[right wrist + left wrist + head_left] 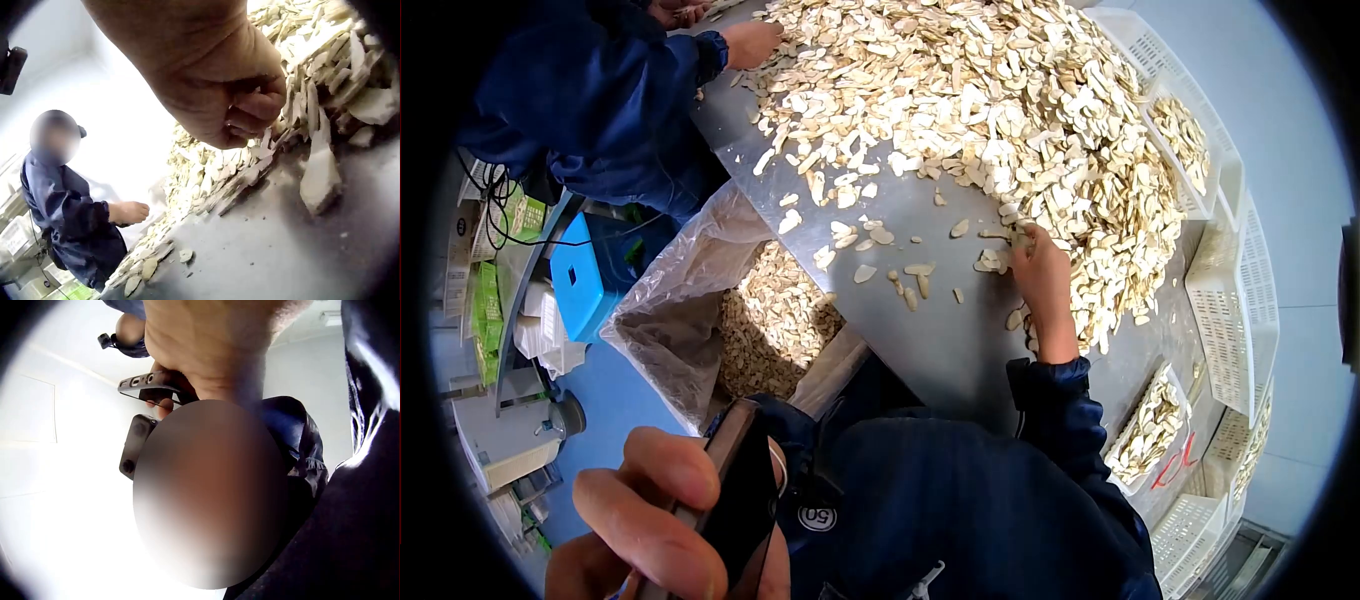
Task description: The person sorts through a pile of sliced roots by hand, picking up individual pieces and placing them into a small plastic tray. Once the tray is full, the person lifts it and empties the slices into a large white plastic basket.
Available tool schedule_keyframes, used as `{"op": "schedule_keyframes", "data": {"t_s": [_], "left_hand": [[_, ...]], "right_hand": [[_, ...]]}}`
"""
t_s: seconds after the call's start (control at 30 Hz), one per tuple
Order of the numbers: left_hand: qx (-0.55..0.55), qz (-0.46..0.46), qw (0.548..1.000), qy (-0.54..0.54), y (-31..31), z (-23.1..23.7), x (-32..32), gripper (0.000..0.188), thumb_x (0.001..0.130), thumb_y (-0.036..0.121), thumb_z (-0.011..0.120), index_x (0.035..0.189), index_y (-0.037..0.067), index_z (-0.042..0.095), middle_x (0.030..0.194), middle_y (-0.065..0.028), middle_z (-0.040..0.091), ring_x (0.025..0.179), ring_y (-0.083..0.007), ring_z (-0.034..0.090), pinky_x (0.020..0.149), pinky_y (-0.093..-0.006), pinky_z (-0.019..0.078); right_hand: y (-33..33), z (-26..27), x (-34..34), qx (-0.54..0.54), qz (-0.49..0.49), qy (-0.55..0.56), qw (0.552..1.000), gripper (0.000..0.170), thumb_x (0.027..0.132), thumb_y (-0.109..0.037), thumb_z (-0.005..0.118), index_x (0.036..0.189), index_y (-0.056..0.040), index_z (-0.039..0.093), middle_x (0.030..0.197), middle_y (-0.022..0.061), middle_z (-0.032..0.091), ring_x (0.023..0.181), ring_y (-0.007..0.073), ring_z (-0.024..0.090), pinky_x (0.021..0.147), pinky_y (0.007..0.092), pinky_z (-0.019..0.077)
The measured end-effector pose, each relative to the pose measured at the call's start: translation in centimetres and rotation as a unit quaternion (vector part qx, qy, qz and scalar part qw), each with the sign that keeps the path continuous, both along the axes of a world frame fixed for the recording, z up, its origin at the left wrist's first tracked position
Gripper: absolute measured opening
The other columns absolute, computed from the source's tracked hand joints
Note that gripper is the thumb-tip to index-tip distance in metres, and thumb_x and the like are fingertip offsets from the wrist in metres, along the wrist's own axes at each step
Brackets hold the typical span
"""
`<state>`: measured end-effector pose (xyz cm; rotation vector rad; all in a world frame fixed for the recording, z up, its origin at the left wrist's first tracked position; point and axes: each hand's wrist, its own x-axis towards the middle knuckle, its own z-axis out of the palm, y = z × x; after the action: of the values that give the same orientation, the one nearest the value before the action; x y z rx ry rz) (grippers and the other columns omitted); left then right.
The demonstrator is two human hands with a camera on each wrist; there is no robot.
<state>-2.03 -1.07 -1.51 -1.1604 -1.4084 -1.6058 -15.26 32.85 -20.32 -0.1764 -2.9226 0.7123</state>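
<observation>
My left hand (650, 510) grips a smartphone (745, 490) in front of my body, fingers curled round its edge. In the left wrist view the phone's end (147, 381) with its ports shows beyond the hand. My right hand (1045, 285) reaches to the near edge of a large pile of pale, dried, flat slices (960, 90) on a metal table (940, 350). Its fingers (253, 115) are curled in among the slices and pinch at a pale slice (267, 139), mostly hidden by the fingertips. Several loose slices (918, 270) lie scattered left of this hand.
A plastic-lined bin (670, 270) partly filled with slices stands below the table's left edge. White perforated baskets (1225, 300) line the right side, near a filled tray (1145, 430) and red-handled scissors (1175, 462). Another person (600, 110) works at the pile's far left. A blue stool (585, 280) stands behind.
</observation>
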Motion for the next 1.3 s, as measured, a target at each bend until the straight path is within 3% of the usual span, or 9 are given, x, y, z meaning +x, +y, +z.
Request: {"op": "schedule_keyframes", "data": {"t_s": [0.1,0.17,0.23,0.3,0.4,0.47,0.53,0.6,1.3], "left_hand": [[-0.05,-0.049,0.996,-0.058,-1.6,0.1,0.7,0.077,0.097,0.025,0.064,0.157,0.042,0.021,0.162,0.0146,0.018,0.133,-0.0353,0.027,0.103,-0.0542,0.0398],[0.148,0.047,0.925,-0.348,1.1,3.7,4.6,0.012,0.1,0.02,0.057,0.107,0.027,0.05,0.119,0.0021,0.046,0.117,-0.0312,0.045,0.091,-0.0567,0.0508],[0.145,0.042,0.926,-0.346,1.0,3.8,4.5,0.012,0.1,0.02,0.057,0.107,0.027,0.05,0.118,0.0018,0.046,0.117,-0.0308,0.045,0.091,-0.0562,0.051],[-0.059,-0.062,0.995,-0.053,-2.1,0.0,0.6,0.077,0.097,0.024,0.064,0.157,0.042,0.02,0.161,0.0137,0.02,0.134,-0.0342,0.027,0.103,-0.0529,0.0402],[-0.039,-0.026,0.998,-0.038,-1.4,-0.1,0.4,0.077,0.097,0.024,0.064,0.158,0.042,0.02,0.161,0.0143,0.021,0.134,-0.0336,0.027,0.103,-0.0523,0.0407],[0.143,0.05,0.929,-0.338,1.3,3.8,4.0,0.011,0.1,0.02,0.057,0.106,0.025,0.049,0.117,0.0026,0.046,0.116,-0.0296,0.045,0.092,-0.0551,0.051],[0.146,0.056,0.931,-0.331,1.3,3.8,4.0,0.011,0.1,0.02,0.057,0.106,0.025,0.049,0.117,0.0026,0.046,0.117,-0.0295,0.045,0.092,-0.055,0.0511],[-0.033,-0.01,0.999,-0.019,-1.3,-0.1,0.3,0.078,0.097,0.024,0.064,0.158,0.042,0.02,0.161,0.0143,0.021,0.134,-0.0335,0.026,0.103,-0.0519,0.0409],[-0.047,-0.056,0.997,-0.033,-1.8,0.1,1.3,0.08,0.094,0.02,0.068,0.157,0.043,0.025,0.162,0.002,0.021,0.137,-0.0368,0.028,0.105,-0.051,0.0399]], "right_hand": [[0.6,-0.9,-0.9,0.056,0.021,0.043,0.997,0.033,0.087,-0.013,0.061,0.116,0.0016,0.065,0.07,0.0232,0.067,0.067,0.0397,0.067,0.062,0.0469,0.0532],[0.8,-1.3,-1.1,0.085,0.021,0.051,0.995,0.036,0.086,-0.013,0.061,0.119,0.0021,0.063,0.068,0.0231,0.066,0.065,0.0401,0.067,0.061,0.0484,0.0525],[0.4,-0.8,-0.9,0.101,-0.001,0.049,0.994,0.038,0.086,-0.014,0.061,0.12,0.0025,0.061,0.068,0.0231,0.066,0.064,0.0408,0.066,0.059,0.05,0.0518],[-0.1,-0.3,-0.8,0.094,-0.024,0.043,0.994,0.041,0.085,-0.015,0.062,0.122,0.0034,0.058,0.067,0.0232,0.066,0.063,0.0418,0.065,0.058,0.0511,0.0512],[0.1,-0.8,-0.8,0.107,-0.034,0.036,0.993,0.041,0.085,-0.017,0.064,0.121,0.0028,0.059,0.068,0.0226,0.066,0.064,0.0429,0.065,0.058,0.0513,0.0512],[0.4,-1.0,-0.9,0.09,-0.016,0.02,0.996,0.041,0.086,-0.019,0.065,0.121,0.0018,0.061,0.07,0.0219,0.067,0.066,0.0424,0.066,0.061,0.0498,0.0517],[0.4,-1.0,-0.9,0.038,0.019,-0.006,0.999,0.042,0.086,-0.021,0.065,0.122,0.0009,0.062,0.073,0.0212,0.068,0.07,0.0408,0.067,0.064,0.0472,0.0522],[-0.5,-0.1,-0.5,-0.061,0.073,-0.066,0.993,0.04,0.087,-0.022,0.066,0.121,0.0,0.064,0.075,0.0195,0.069,0.071,0.0368,0.067,0.066,0.0434,0.0521],[-6.6,-0.9,-1.3,-0.006,0.076,-0.093,0.993,0.023,0.088,-0.023,0.069,0.102,-0.0054,0.069,0.084,0.0145,0.071,0.077,0.0316,0.069,0.067,0.0396,0.0521]]}}
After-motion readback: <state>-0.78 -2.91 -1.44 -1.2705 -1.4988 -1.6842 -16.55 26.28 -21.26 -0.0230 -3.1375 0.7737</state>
